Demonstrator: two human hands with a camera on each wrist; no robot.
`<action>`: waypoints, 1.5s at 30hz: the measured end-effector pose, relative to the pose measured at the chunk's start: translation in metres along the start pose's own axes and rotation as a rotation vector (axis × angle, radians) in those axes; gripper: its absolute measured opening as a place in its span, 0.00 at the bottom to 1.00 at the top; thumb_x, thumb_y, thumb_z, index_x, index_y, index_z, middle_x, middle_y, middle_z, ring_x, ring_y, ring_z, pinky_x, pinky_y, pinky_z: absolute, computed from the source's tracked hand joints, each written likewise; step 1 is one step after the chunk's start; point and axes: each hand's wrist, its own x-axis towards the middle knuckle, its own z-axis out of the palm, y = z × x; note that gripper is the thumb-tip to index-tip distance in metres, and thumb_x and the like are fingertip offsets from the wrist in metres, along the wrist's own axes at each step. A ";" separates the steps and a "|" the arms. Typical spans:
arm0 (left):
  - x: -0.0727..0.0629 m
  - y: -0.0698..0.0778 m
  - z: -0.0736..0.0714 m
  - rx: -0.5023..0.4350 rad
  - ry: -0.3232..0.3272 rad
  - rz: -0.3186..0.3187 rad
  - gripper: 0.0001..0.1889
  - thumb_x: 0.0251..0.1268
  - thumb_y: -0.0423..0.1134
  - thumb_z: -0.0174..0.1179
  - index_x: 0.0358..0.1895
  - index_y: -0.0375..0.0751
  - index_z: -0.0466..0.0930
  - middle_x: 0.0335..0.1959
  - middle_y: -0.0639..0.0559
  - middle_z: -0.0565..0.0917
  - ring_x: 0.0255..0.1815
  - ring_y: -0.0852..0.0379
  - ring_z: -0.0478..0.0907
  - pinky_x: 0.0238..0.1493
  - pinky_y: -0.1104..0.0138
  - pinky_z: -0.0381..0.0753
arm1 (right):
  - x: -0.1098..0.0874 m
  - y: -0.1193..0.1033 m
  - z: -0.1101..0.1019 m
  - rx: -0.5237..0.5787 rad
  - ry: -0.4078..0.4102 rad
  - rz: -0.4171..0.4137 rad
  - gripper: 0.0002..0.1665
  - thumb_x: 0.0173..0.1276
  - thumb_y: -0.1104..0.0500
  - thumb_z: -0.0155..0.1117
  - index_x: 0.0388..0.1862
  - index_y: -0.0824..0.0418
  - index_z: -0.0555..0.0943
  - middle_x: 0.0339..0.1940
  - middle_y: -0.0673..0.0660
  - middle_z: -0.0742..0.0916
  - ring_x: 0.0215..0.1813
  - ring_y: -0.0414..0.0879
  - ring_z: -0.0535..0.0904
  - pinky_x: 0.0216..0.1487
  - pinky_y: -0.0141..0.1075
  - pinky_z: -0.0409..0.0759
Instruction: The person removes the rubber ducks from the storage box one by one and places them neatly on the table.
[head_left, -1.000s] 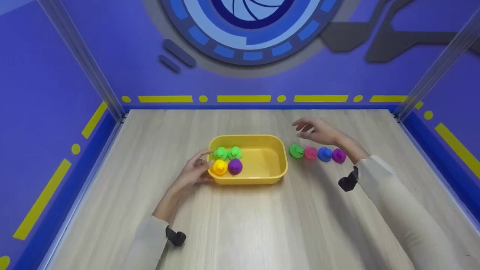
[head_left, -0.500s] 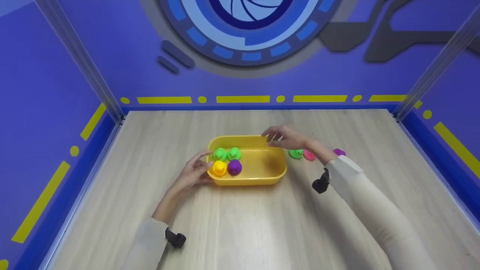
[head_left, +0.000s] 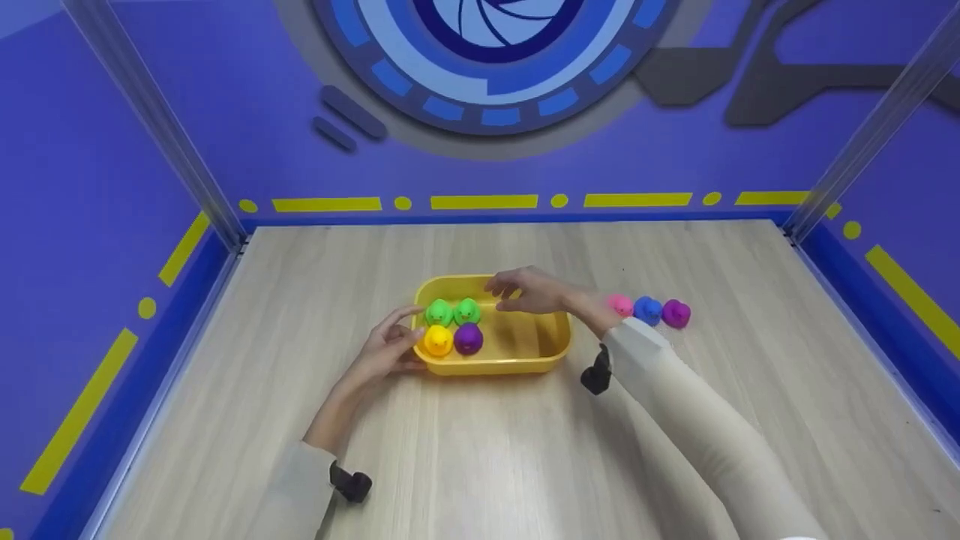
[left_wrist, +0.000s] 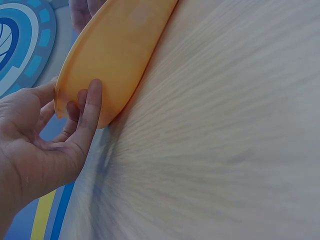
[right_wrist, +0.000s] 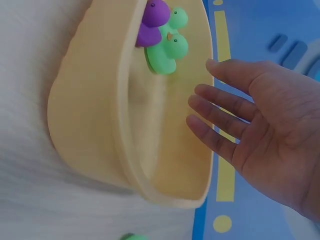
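A yellow plastic basin (head_left: pixel 491 367) holds two green rubber ducks (head_left: pixel 466 310), a yellow duck (head_left: pixel 438 340) and a purple duck (head_left: pixel 469 339), grouped at its left end. My left hand (head_left: pixel 390 346) grips that end, thumb at the rim and fingers along the outer wall; the left wrist view shows fingertips on the wall. Over the basin's right half hovers my right hand (head_left: pixel 529 290). Its fingers (right_wrist: pixel 212 135) are spread and loosely bent, with nothing between them, to the right of the green ducks.
Right of the basin, a pink duck (head_left: pixel 621 305), a blue duck (head_left: pixel 648 310) and a magenta duck (head_left: pixel 676 313) stand in a row on the wooden table (head_left: pixel 480 457). A green duck (right_wrist: pixel 134 237) shows at the right wrist view's bottom edge. Blue panels enclose the table.
My right hand has moved left from above the row of ducks to over the basin, still holding nothing. The left hand stays at the basin's left end, and the ducks stand where they were.
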 end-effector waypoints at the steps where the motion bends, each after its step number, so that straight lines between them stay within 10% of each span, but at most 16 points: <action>1: 0.000 0.000 0.000 -0.003 0.001 0.000 0.26 0.77 0.41 0.59 0.74 0.46 0.68 0.41 0.46 0.74 0.33 0.57 0.82 0.45 0.55 0.91 | 0.003 -0.001 0.002 -0.001 -0.005 0.000 0.25 0.76 0.62 0.62 0.69 0.68 0.75 0.66 0.68 0.82 0.65 0.61 0.80 0.68 0.52 0.80; 14: 0.000 0.000 0.000 -0.008 -0.012 0.000 0.28 0.77 0.43 0.60 0.75 0.46 0.66 0.42 0.47 0.74 0.36 0.56 0.82 0.46 0.55 0.91 | 0.019 -0.007 0.025 -0.057 -0.059 -0.020 0.16 0.73 0.64 0.64 0.58 0.67 0.82 0.56 0.63 0.87 0.57 0.56 0.84 0.63 0.46 0.84; 24: -0.002 -0.001 -0.001 -0.032 -0.032 0.006 0.28 0.77 0.43 0.59 0.75 0.45 0.65 0.41 0.48 0.75 0.32 0.55 0.85 0.45 0.56 0.91 | 0.020 -0.018 0.039 -0.099 -0.205 0.044 0.27 0.71 0.57 0.70 0.68 0.55 0.78 0.60 0.60 0.86 0.59 0.54 0.83 0.67 0.46 0.81; 45: -0.003 -0.001 0.001 -0.007 -0.015 0.015 0.26 0.79 0.43 0.57 0.75 0.48 0.66 0.43 0.46 0.75 0.34 0.55 0.84 0.45 0.55 0.91 | 0.021 -0.020 0.053 -0.173 -0.141 0.030 0.22 0.71 0.54 0.71 0.62 0.52 0.78 0.57 0.56 0.85 0.56 0.50 0.78 0.69 0.46 0.78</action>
